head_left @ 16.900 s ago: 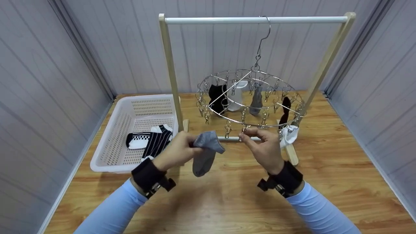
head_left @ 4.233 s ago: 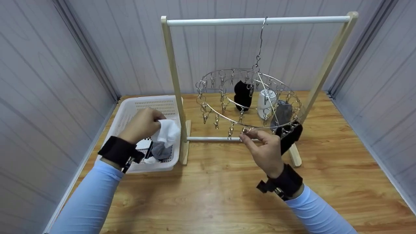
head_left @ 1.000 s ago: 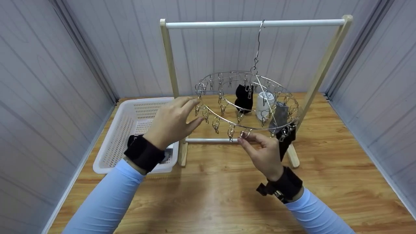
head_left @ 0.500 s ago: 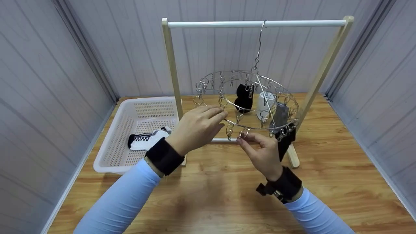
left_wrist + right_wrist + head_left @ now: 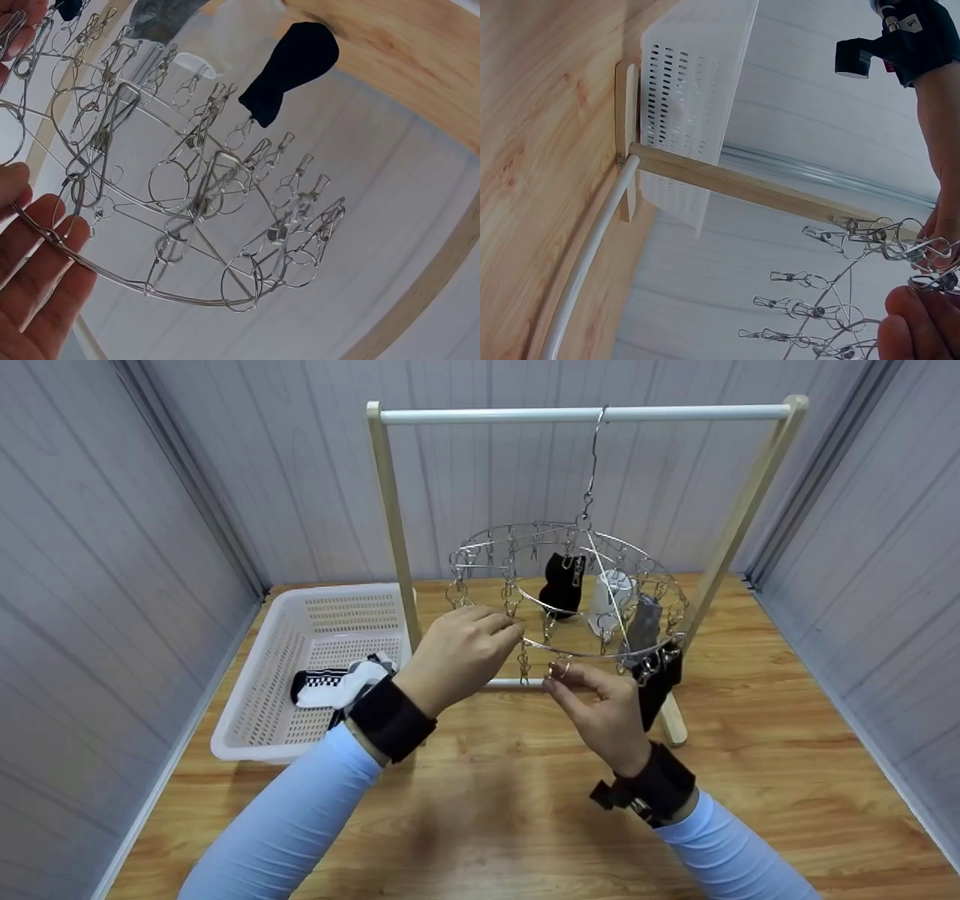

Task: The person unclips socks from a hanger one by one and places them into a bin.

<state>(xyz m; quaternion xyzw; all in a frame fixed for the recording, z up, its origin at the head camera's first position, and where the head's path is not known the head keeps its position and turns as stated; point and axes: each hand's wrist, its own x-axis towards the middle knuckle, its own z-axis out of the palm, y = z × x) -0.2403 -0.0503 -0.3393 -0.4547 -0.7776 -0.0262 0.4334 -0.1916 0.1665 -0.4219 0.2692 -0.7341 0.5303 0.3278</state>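
Note:
In the head view my left hand [image 5: 461,656] is at the front-left rim of a round wire sock hanger [image 5: 585,654]. The left wrist view shows its thumb and fingers [image 5: 56,296] gripping the rim wire. My right hand [image 5: 604,716] pinches a metal clip [image 5: 555,670] at the hanger's front. Clipped around the ring hang a black sock [image 5: 562,585] at the back, a white sock [image 5: 611,600], a grey sock [image 5: 645,626] and another black sock [image 5: 660,686], partly hidden behind my right hand.
A white plastic basket [image 5: 262,675] stands at the left, with a white sock [image 5: 352,684] and patterned socks in it, partly covered by my left wrist. The hanger's hook [image 5: 595,457] rests over the rack's white bar [image 5: 487,416]. Wooden posts [image 5: 394,525] flank the hanger.
Earlier my left hand held a grey sock, later a white sock over the basket. It has since come right to the hanger's rim. The ring has turned, its socks shifting right.

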